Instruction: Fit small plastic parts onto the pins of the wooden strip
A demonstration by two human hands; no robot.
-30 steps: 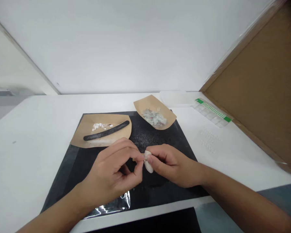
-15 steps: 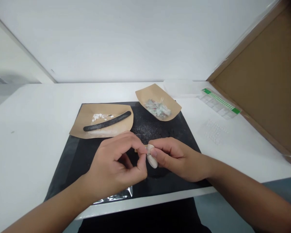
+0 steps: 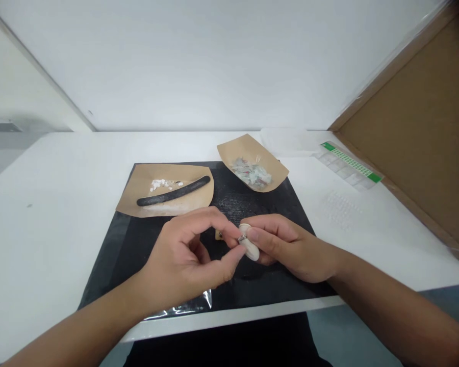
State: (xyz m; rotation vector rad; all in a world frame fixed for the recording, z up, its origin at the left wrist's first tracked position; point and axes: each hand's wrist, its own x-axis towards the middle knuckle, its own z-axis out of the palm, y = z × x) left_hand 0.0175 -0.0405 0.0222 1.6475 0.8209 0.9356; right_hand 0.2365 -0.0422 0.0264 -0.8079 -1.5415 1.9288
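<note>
Nearest you, a clear plastic sheet (image 3: 201, 303) lies at the front of the black mat (image 3: 124, 250), partly under your left arm. Above the mat, your left hand (image 3: 191, 262) forms a loose pinch, thumb and forefinger tips slightly apart at a small metal bit (image 3: 242, 237); whether they grip it, cannot tell. Your right hand (image 3: 286, 250) is closed on a pale oval piece (image 3: 252, 252), thumb to its near face. Key relation: the piece sits at the left end of your right-hand grip, just right of your left fingertips, its long axis slanting from far left to near right, metal bit towards its left side (a tan tab (image 3: 218, 235) shows behind the left fingers, attachment hidden). The right hand is the nearer, since it holds the piece. Beyond, at left, a paper tray (image 3: 128, 196) carries a dark curved strip (image 3: 174, 191) and white bits (image 3: 159, 184); farther right, a second tray (image 3: 231, 145) holds crumpled plastic scraps (image 3: 252, 174).
</note>
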